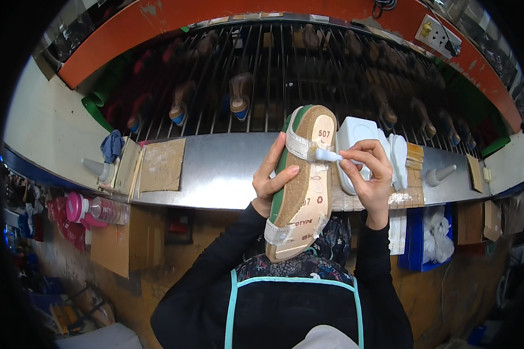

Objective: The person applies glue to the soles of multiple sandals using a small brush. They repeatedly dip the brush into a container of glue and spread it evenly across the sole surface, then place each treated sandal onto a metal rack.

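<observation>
In front of me, my left hand (269, 179) holds a sandal on a green shoe last (289, 163) by its left side, fingers and thumb spread along it. The underside faces up: a cork-edged insole board (317, 198) with printed marks. Silvery straps (297, 143) wrap over its edge near the far end and the near end. My right hand (371, 177) pinches a small white-handled brush (329, 155) between thumb and fingers. Its bristle tip touches the board beside the far strap. A white plastic container (348, 139) stands just behind my right hand, partly hidden by it.
A metal ledge (215, 168) runs across, with cardboard (162, 166) at left and white cones (441, 174) at both ends. Beyond it, a barred conveyor rack (209, 125) carries several shoes. White cloth (398, 160) lies beside the container. Below are a blue crate (410, 244) and a cardboard box (128, 238).
</observation>
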`<action>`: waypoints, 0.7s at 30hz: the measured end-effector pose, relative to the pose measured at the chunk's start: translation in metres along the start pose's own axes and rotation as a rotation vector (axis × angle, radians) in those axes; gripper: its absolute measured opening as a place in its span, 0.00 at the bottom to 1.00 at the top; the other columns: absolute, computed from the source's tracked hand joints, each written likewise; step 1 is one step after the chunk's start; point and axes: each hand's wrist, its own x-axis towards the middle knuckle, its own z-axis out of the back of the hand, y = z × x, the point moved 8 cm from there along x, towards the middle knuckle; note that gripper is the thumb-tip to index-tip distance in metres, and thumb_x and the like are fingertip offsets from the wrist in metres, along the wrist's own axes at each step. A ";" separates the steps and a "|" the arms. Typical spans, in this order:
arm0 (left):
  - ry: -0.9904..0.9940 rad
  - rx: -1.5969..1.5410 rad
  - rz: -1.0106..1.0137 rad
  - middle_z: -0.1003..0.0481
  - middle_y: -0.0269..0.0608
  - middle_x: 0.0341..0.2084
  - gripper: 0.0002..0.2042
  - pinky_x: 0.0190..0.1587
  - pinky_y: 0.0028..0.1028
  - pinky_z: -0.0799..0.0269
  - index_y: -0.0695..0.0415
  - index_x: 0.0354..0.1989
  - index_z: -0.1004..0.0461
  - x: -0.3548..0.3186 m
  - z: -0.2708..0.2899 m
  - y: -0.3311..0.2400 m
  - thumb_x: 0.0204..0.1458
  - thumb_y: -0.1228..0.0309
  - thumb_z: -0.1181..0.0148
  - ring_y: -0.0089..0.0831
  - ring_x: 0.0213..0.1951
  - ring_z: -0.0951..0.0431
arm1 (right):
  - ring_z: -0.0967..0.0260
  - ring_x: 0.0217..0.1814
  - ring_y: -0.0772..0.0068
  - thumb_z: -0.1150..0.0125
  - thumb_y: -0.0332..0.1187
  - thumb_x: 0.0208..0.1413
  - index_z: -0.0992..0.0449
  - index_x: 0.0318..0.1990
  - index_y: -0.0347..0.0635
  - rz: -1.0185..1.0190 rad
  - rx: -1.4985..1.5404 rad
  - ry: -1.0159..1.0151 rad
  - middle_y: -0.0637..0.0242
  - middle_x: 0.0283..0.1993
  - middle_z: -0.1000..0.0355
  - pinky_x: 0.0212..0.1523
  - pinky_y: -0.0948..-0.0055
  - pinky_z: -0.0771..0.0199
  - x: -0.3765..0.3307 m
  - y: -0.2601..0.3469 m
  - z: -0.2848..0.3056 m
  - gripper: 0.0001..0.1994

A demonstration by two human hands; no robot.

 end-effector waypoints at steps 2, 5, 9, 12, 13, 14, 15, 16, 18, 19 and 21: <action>0.010 -0.003 -0.004 0.38 0.66 0.63 0.21 0.57 0.43 0.27 0.45 0.49 0.27 0.002 0.000 0.000 0.44 0.72 0.29 0.60 0.60 0.31 | 0.34 0.31 0.79 0.28 0.26 0.46 0.15 0.37 0.44 0.006 -0.021 0.021 0.69 0.36 0.29 0.29 0.80 0.35 -0.002 0.003 0.001 0.09; 0.003 0.016 -0.024 0.38 0.66 0.63 0.21 0.57 0.43 0.27 0.46 0.49 0.27 0.005 -0.001 0.000 0.44 0.72 0.29 0.60 0.61 0.31 | 0.32 0.33 0.78 0.28 0.26 0.46 0.15 0.37 0.43 0.017 0.014 0.090 0.68 0.37 0.29 0.30 0.80 0.34 -0.001 0.008 0.003 0.09; -0.004 -0.007 -0.016 0.38 0.66 0.63 0.21 0.57 0.42 0.27 0.46 0.49 0.27 0.009 -0.004 0.002 0.44 0.72 0.29 0.60 0.60 0.31 | 0.30 0.35 0.77 0.29 0.25 0.47 0.15 0.38 0.42 0.054 0.098 0.068 0.66 0.39 0.29 0.30 0.80 0.33 0.004 0.009 0.010 0.09; -0.032 -0.015 -0.016 0.38 0.66 0.63 0.21 0.57 0.41 0.27 0.47 0.49 0.26 0.010 -0.003 0.003 0.45 0.73 0.30 0.59 0.61 0.31 | 0.31 0.34 0.77 0.30 0.24 0.48 0.15 0.39 0.41 0.041 -0.007 -0.062 0.66 0.39 0.29 0.30 0.80 0.33 -0.003 0.004 0.013 0.09; -0.032 -0.013 -0.006 0.38 0.66 0.63 0.21 0.57 0.41 0.28 0.47 0.49 0.26 0.010 -0.002 0.005 0.45 0.73 0.30 0.59 0.61 0.31 | 0.31 0.34 0.77 0.30 0.24 0.48 0.15 0.38 0.41 0.044 -0.003 -0.040 0.66 0.39 0.29 0.30 0.80 0.33 -0.008 0.005 0.011 0.09; -0.032 -0.010 0.004 0.38 0.66 0.63 0.20 0.58 0.41 0.28 0.47 0.49 0.26 0.010 0.000 0.006 0.46 0.74 0.31 0.59 0.61 0.31 | 0.31 0.34 0.77 0.30 0.24 0.48 0.16 0.38 0.41 0.033 -0.008 -0.007 0.66 0.39 0.29 0.30 0.80 0.33 -0.015 0.007 0.008 0.09; -0.029 -0.019 0.025 0.38 0.66 0.63 0.20 0.58 0.41 0.28 0.47 0.49 0.26 0.010 0.001 0.008 0.46 0.74 0.31 0.59 0.61 0.31 | 0.31 0.34 0.77 0.30 0.24 0.48 0.16 0.38 0.40 0.032 -0.007 0.010 0.66 0.39 0.28 0.30 0.80 0.34 -0.022 0.009 0.006 0.09; -0.035 0.001 0.021 0.38 0.65 0.63 0.20 0.58 0.41 0.28 0.47 0.49 0.26 0.009 0.004 0.009 0.46 0.74 0.31 0.59 0.61 0.31 | 0.32 0.34 0.78 0.30 0.24 0.48 0.16 0.38 0.39 -0.002 0.052 0.040 0.66 0.39 0.29 0.29 0.80 0.34 -0.029 0.010 0.002 0.08; -0.046 -0.014 0.019 0.38 0.65 0.63 0.19 0.58 0.41 0.28 0.47 0.48 0.26 0.008 0.007 0.012 0.46 0.75 0.31 0.58 0.61 0.31 | 0.33 0.33 0.79 0.31 0.24 0.49 0.16 0.39 0.39 -0.079 0.160 0.079 0.66 0.39 0.29 0.29 0.80 0.35 -0.043 0.012 -0.002 0.08; -0.049 0.031 0.012 0.38 0.65 0.63 0.19 0.59 0.41 0.29 0.47 0.48 0.25 0.007 0.008 0.013 0.46 0.75 0.32 0.58 0.61 0.31 | 0.34 0.33 0.80 0.31 0.23 0.49 0.16 0.39 0.38 -0.108 0.214 0.085 0.66 0.39 0.29 0.29 0.81 0.35 -0.048 0.013 -0.004 0.08; -0.059 0.055 -0.021 0.37 0.64 0.63 0.19 0.59 0.42 0.29 0.46 0.48 0.25 0.005 0.007 0.012 0.46 0.75 0.32 0.58 0.61 0.31 | 0.34 0.32 0.80 0.31 0.23 0.50 0.16 0.39 0.38 -0.106 0.160 0.034 0.66 0.40 0.30 0.29 0.81 0.35 -0.053 0.016 -0.005 0.08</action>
